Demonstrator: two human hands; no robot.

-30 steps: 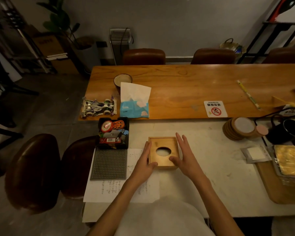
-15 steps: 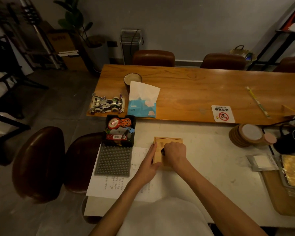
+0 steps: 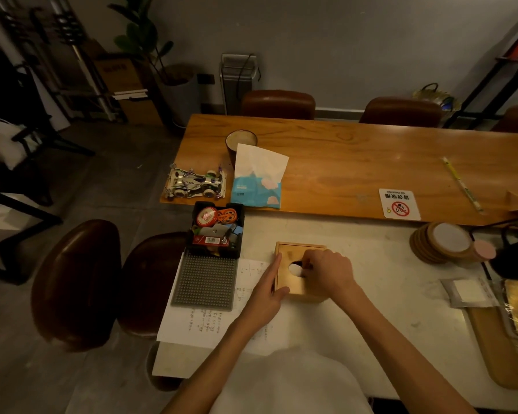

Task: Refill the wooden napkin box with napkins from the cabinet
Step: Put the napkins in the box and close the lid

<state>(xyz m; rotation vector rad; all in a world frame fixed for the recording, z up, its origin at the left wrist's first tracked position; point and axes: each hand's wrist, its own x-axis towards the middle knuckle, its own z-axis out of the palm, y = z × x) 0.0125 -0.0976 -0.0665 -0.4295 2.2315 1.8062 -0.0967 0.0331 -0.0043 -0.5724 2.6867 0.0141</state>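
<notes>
Head view: the wooden napkin box (image 3: 293, 282) sits just below the middle of the frame on the pale table (image 3: 371, 309), flat, its lid with the oval opening facing up. It looks roughly square, so no long axis stands out; its sides run nearly straight up and down the frame, tilted slightly so the top edge leans right. Something white shows through the opening.

The left hand (image 3: 266, 294) lies flat and spread against the box's left side, fingers stretched toward the top of the frame, thumb touching the lower left corner; it grasps nothing, only braces. The right hand (image 3: 329, 274) is curled over the right part of the lid, fingertips at or in the opening; whether they pinch anything cannot be told.

Left of the box lie a written sheet of paper (image 3: 210, 321), a grey studded mat (image 3: 205, 282) and a black tray of small items (image 3: 216, 234). Higher up, on the wooden table (image 3: 356, 162), stand a blue tissue pack (image 3: 256, 189), a toy car (image 3: 195, 183) and a cup (image 3: 241, 141). A stack of coasters (image 3: 443, 243) sits at right.
</notes>
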